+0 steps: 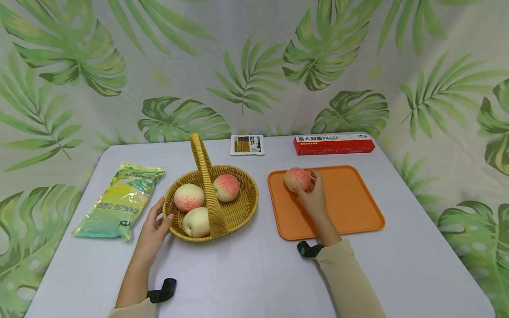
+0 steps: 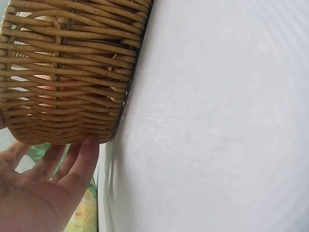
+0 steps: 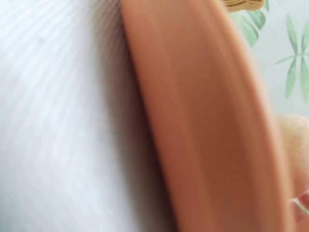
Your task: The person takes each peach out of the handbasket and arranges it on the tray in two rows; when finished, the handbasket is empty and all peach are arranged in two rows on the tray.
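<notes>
My right hand [image 1: 312,194] grips a pink-and-cream peach [image 1: 296,179] that sits on the far left part of the orange tray [image 1: 350,207]. The right wrist view is blurred; it shows the tray [image 3: 203,121] up close and a bit of the peach [image 3: 292,135]. My left hand [image 1: 157,223] rests with straight fingers against the left side of the wicker basket [image 1: 238,212]. The left wrist view shows its fingers [image 2: 79,162] touching the basket wall [image 2: 67,72]. Three peaches [image 1: 189,197] lie in the basket, either side of its tall handle [image 1: 203,165].
A green-yellow packet [image 1: 117,201] lies to the left of the basket. At the table's far edge sit a small white packet [image 1: 247,144] and a red pasta box [image 1: 334,143]. A leaf-patterned cloth hangs behind the grey table [image 1: 254,274].
</notes>
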`<state>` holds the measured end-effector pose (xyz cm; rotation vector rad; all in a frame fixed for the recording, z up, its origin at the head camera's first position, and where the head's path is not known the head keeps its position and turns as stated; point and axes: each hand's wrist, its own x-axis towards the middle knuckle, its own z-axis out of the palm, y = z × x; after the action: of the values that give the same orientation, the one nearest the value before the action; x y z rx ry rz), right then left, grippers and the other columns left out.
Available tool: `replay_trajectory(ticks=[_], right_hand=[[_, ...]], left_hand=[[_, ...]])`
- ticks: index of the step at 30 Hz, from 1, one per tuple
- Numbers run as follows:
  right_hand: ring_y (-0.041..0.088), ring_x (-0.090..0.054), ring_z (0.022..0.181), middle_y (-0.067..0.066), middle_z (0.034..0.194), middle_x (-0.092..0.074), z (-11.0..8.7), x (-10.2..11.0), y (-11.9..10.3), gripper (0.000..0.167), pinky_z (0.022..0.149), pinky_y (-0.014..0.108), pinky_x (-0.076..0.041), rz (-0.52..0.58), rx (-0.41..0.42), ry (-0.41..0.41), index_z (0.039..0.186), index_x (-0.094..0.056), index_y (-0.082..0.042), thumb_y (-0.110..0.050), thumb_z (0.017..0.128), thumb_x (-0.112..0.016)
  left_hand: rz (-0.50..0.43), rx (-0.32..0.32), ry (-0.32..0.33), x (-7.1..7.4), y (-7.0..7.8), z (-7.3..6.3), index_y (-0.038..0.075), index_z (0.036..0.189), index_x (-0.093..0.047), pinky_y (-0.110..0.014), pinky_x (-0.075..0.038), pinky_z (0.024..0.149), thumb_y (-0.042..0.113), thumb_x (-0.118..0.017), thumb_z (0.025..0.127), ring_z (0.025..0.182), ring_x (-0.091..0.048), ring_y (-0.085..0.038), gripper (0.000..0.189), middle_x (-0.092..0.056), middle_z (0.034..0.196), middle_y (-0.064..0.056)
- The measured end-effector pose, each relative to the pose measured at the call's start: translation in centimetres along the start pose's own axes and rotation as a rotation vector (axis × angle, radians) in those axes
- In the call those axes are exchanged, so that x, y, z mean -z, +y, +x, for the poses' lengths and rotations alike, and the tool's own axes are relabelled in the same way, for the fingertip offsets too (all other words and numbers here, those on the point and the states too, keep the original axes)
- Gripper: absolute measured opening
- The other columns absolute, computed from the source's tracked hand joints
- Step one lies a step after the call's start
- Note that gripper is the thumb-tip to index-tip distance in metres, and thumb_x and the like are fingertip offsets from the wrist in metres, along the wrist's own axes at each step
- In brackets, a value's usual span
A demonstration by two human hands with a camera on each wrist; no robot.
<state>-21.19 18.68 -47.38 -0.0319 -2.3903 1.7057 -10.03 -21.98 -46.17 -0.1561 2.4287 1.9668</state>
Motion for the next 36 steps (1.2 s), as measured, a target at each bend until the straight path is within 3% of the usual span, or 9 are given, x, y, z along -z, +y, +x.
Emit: replay_trajectory(ticks=[2,6,12,19,26,36], right_hand=[[0.031,-0.024,0.125,0.014,0.139,-0.024,-0.2,0.3,-0.6,0.071,0.099,0.043,-0.029,-0.006,0.045,0.0,0.139,-0.022,-0.007,-0.016,0.084,-0.065],[0.034,-0.019,0.128,0.018,0.139,-0.023,-1.0,0.6,-3.8,0.07,0.101,0.048,-0.022,0.009,0.179,-0.021,0.137,-0.023,0.001,-0.006,0.082,-0.065],[0.037,-0.023,0.125,0.021,0.139,-0.023,-1.4,-0.2,-8.1,0.076,0.098,0.054,-0.024,0.016,0.289,-0.168,0.138,-0.023,0.003,-0.002,0.077,-0.069],[0.028,-0.025,0.128,0.002,0.145,-0.021,0.0,-4.1,-7.9,0.09,0.099,0.048,-0.026,-0.108,0.367,-0.377,0.143,-0.021,-0.017,-0.029,0.073,-0.076],[0.016,-0.019,0.131,0.001,0.145,-0.022,-0.3,-8.0,-8.6,0.092,0.103,0.041,-0.022,-0.125,0.448,-0.52,0.143,-0.021,-0.019,-0.03,0.071,-0.077],[0.011,-0.02,0.13,-0.001,0.144,-0.024,-0.8,-10.4,-8.3,0.095,0.103,0.034,-0.021,-0.172,0.44,-0.622,0.143,-0.022,-0.014,-0.036,0.069,-0.077]], left_hand=[[-0.001,0.001,-0.003,0.0,0.0,0.0,0.023,0.145,-0.011,-0.011,-0.04,0.077,0.032,-0.046,0.095,0.116,-0.037,-0.031,0.062,-0.021,0.14,-0.017],[0.002,0.002,-0.003,0.0,0.1,0.0,0.024,0.145,-0.011,-0.011,-0.04,0.077,0.032,-0.045,0.095,0.117,-0.037,-0.031,0.062,-0.021,0.14,-0.016],[-0.002,0.004,-0.001,-0.1,0.1,0.2,0.022,0.146,-0.011,-0.011,-0.04,0.077,0.032,-0.045,0.095,0.116,-0.037,-0.032,0.062,-0.021,0.14,-0.016],[-0.015,-0.02,-0.004,-0.2,0.0,0.3,0.018,0.146,-0.011,-0.01,-0.039,0.078,0.033,-0.046,0.094,0.117,-0.036,-0.034,0.064,-0.024,0.139,-0.016],[-0.009,-0.023,-0.006,-0.2,0.0,0.3,0.02,0.146,-0.011,-0.011,-0.039,0.078,0.032,-0.045,0.095,0.117,-0.036,-0.033,0.062,-0.024,0.139,-0.017],[-0.007,-0.003,0.003,-0.1,0.0,0.0,0.021,0.146,-0.011,-0.011,-0.04,0.079,0.031,-0.044,0.095,0.117,-0.036,-0.033,0.061,-0.022,0.139,-0.017]])
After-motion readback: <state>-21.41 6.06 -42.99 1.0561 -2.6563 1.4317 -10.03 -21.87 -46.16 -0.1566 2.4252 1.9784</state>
